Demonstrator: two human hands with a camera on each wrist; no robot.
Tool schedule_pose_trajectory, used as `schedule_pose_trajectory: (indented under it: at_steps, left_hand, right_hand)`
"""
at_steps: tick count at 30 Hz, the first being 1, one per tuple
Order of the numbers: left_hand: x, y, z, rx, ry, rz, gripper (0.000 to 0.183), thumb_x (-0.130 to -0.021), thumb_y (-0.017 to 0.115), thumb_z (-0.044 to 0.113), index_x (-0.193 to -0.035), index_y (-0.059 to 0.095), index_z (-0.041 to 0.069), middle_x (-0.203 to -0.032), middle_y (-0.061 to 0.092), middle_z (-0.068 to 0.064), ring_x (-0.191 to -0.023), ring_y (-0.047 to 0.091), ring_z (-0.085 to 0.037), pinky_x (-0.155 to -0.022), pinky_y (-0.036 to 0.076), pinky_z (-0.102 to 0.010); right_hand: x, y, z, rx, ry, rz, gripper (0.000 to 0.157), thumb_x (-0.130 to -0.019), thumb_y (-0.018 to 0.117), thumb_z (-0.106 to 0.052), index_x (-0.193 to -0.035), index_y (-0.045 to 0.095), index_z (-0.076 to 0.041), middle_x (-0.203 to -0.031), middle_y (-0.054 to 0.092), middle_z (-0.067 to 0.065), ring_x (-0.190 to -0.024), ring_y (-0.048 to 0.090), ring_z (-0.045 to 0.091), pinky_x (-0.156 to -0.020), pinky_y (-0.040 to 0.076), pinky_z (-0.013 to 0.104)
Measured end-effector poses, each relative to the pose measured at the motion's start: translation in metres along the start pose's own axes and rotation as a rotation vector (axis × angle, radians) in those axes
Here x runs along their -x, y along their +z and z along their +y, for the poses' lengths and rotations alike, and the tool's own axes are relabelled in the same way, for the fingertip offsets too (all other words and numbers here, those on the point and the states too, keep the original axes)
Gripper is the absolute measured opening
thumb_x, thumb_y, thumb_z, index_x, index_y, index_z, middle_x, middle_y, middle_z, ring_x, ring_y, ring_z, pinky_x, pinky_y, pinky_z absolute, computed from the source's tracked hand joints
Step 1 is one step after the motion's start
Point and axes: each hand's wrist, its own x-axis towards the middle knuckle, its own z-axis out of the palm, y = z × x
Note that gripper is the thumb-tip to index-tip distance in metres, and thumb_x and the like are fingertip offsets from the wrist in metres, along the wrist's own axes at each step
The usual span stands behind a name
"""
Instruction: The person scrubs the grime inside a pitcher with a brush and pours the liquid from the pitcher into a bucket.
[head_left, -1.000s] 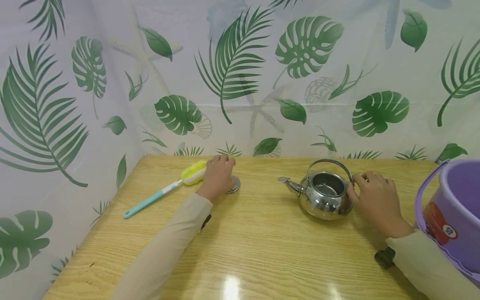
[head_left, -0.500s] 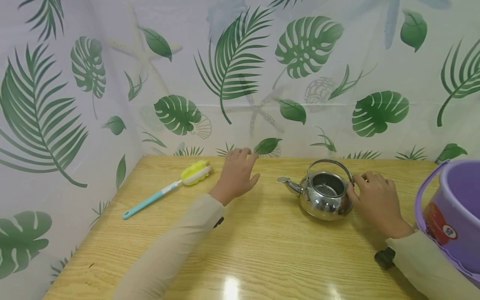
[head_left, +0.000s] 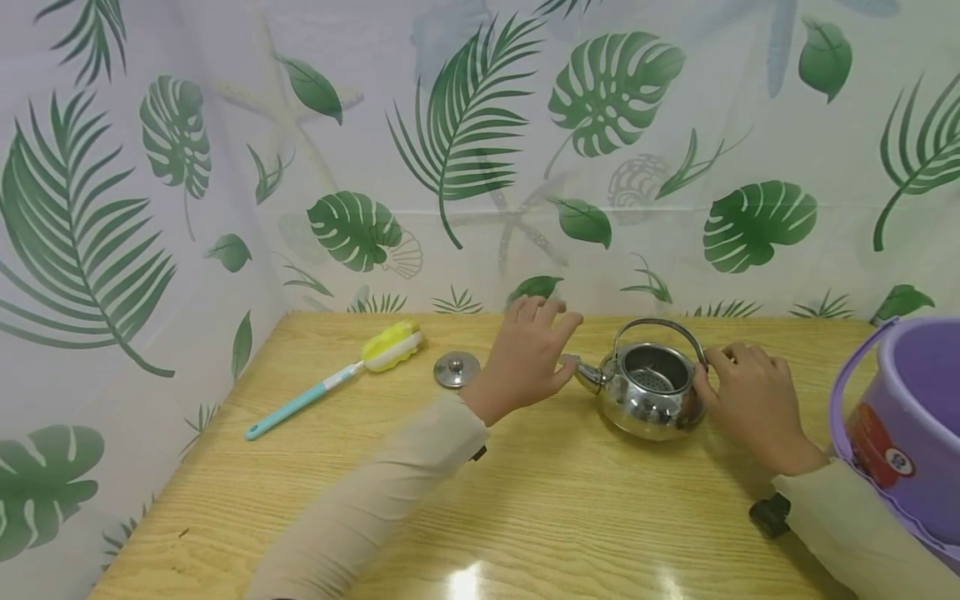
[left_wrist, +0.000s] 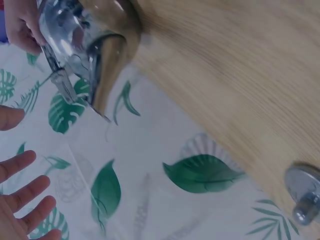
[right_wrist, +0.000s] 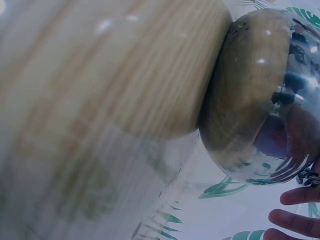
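A shiny steel teapot (head_left: pixel 652 408) stands lidless on the table, its strainer showing inside and its arched handle raised. My right hand (head_left: pixel 753 408) pinches the base of the handle at the teapot's right side; in the right wrist view some fingers (right_wrist: pixel 295 222) spread beside the body. Close to the spout (head_left: pixel 588 372) is my left hand (head_left: pixel 528 358), fingers spread and holding nothing. In the left wrist view these fingers (left_wrist: pixel 32 192) are apart from the teapot (left_wrist: pixel 90 45). Left of that hand lies the round knobbed lid (head_left: pixel 456 369), also at the left wrist view's right edge.
A bottle brush (head_left: pixel 337 379) with a yellow-and-white sponge head and a blue handle lies at the table's back left. A purple bucket (head_left: pixel 926 417) stands at the right, close to my right forearm. Behind the wooden table (head_left: pixel 525 500) hangs a leaf-printed sheet (head_left: pixel 465 275).
My left hand has let go of the lid and moved right, toward the teapot's spout. The lid lies uncovered on the table. My right hand and the teapot have stayed put.
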Motion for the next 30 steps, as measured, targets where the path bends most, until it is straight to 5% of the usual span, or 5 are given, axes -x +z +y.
schedule_pose_trajectory:
  at_steps: [16, 30]
  left_hand:
    - [-0.02, 0.013, 0.062, 0.039, 0.112, -0.027, 0.047, -0.084, 0.058, 0.052, -0.122, 0.055, 0.024, -0.12, 0.056, 0.003, -0.113, 0.052, -0.016, -0.101, 0.038, -0.035]
    - [-0.025, 0.023, 0.087, 0.039, 0.151, -0.087, 0.045, -0.088, 0.053, 0.053, -0.125, 0.052, 0.026, -0.125, 0.052, 0.004, -0.116, 0.047, -0.014, -0.105, 0.033, -0.035]
  right_hand:
    - [0.0, 0.0, 0.002, 0.013, -0.013, 0.011, 0.023, -0.081, 0.061, -0.017, -0.094, 0.065, 0.002, -0.085, 0.063, 0.024, -0.078, 0.059, 0.041, -0.065, 0.041, 0.055]
    - [0.002, 0.0, 0.003, 0.018, -0.035, 0.025, 0.025, -0.08, 0.063, -0.017, -0.095, 0.066, 0.002, -0.083, 0.062, 0.023, -0.075, 0.059, 0.04, -0.065, 0.041, 0.056]
